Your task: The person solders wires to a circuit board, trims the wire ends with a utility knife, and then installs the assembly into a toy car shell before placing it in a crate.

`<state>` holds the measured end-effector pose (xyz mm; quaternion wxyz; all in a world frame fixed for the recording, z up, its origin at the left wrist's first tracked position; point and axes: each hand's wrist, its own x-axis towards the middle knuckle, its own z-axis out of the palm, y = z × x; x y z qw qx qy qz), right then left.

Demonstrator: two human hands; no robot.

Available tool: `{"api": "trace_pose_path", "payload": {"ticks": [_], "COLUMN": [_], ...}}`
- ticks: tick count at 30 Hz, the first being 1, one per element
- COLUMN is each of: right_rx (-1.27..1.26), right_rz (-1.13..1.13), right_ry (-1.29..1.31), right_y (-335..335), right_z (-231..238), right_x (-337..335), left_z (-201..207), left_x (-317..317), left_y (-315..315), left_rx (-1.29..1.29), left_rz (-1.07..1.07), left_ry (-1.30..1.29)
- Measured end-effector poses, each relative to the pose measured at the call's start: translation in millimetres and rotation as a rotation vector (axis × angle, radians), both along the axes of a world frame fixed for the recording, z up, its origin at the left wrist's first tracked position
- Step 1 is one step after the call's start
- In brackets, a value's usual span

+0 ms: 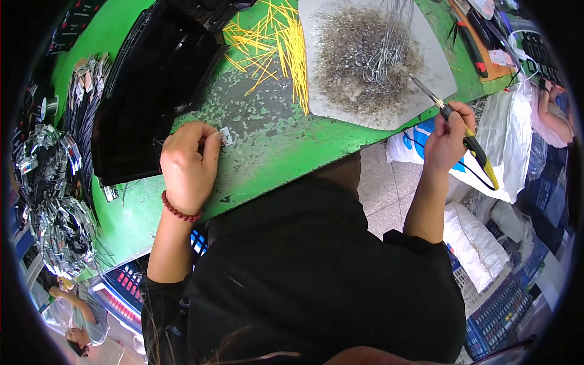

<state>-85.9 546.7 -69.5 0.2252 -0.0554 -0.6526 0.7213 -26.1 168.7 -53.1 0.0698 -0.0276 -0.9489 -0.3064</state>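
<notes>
My right hand [447, 140] grips a soldering iron [482, 157] with a yellow and black handle. Its metal tip points up and left, over the edge of a grey board [322, 100] covered in dark, speckled residue. Thin silvery wire strands [383, 58], probably solder, lie in a loose tangle on that board, left of the tip. My left hand [191, 155] rests low over the green table, thumb and fingers pinched together. A small white piece with reddish marks [226, 136] shows at the fingertips; what exactly they hold is hidden.
A large black curved plastic housing [137, 115] lies left of my left hand. Yellow thin sticks or tubes [295, 61] are scattered beyond. Bundles of black cables with metal connectors [58, 201] fill the far left. Red-handled tool [474, 52] lies back right; white bags [477, 246] lie below the table.
</notes>
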Motion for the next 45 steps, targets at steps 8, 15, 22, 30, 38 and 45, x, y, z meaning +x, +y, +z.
{"api": "trace_pose_path", "payload": {"ticks": [8,15,22,30,38,45], "right_rx": [0.133,0.193,0.152,0.132,0.153,0.18], "right_rz": [-0.004,-0.063,-0.014,0.009,0.457,0.731], "right_ry": [-0.06,-0.019,-0.021,0.048,0.174,0.027], "right_y": [0,6,-4,-5,-114,-172], "right_z": [-7,-13,-12,-9,-3,-6], "right_x": [-18,-18,-20,-14,9,25], "left_z": [8,9,6,-2,-3,-2], "left_x": [-1,-1,-1,-5,0,-1], "left_y": [0,-1,-3,-7,-12,-14], "left_rx": [0.12,0.083,-0.014,-0.062,-0.105,-0.138], "left_rz": [0.012,0.01,0.006,-0.066,-0.019,-0.041], "left_ry": [-0.107,-0.135,-0.101,-0.003,0.018,0.0]}}
